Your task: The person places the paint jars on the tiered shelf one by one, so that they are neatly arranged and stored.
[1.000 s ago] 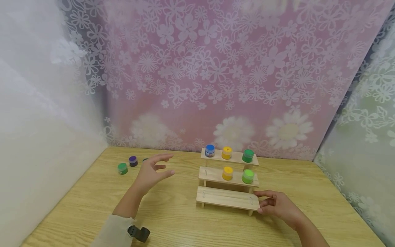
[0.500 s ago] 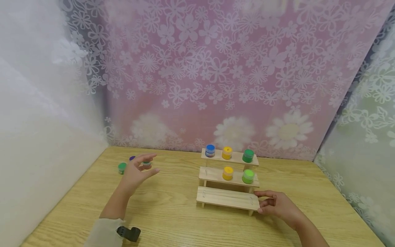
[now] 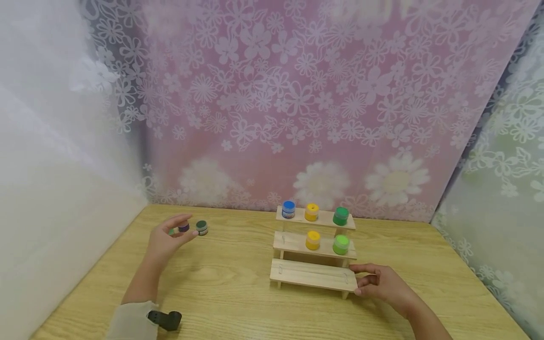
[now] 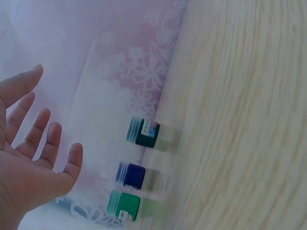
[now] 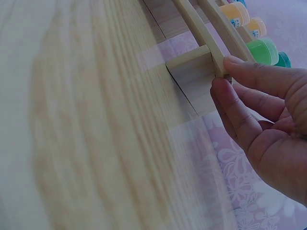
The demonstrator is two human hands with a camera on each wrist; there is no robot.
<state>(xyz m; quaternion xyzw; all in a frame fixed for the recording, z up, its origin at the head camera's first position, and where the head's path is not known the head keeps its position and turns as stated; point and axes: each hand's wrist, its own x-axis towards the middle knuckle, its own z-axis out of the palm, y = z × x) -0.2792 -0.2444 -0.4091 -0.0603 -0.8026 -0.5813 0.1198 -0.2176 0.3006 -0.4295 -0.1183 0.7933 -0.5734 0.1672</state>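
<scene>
My left hand (image 3: 165, 240) reaches over three small paint jars at the table's left, thumb and fingers spread, holding nothing. In the head view its fingers overlap the purple jar (image 3: 183, 227) and partly hide a green jar (image 3: 171, 232). A dark green jar (image 3: 201, 228) stands just past the thumb tip. The left wrist view shows these jars in a row, apart from the fingers. My right hand (image 3: 384, 286) pinches the right end of the lowest step of a three-step wooden display stand (image 3: 312, 275), thumb above and fingertips at the edge.
The top step bears a blue jar (image 3: 288, 209), a yellow jar (image 3: 311, 212) and a green jar (image 3: 341, 216). On the middle step stand another yellow jar (image 3: 312, 240) and a light green jar (image 3: 341, 244). A flowered curtain (image 3: 255, 118) borders the table's back.
My left hand has moved left, from beside the dark green jar to over the purple and green ones, uncovering the dark green jar. The right hand stays on the stand.
</scene>
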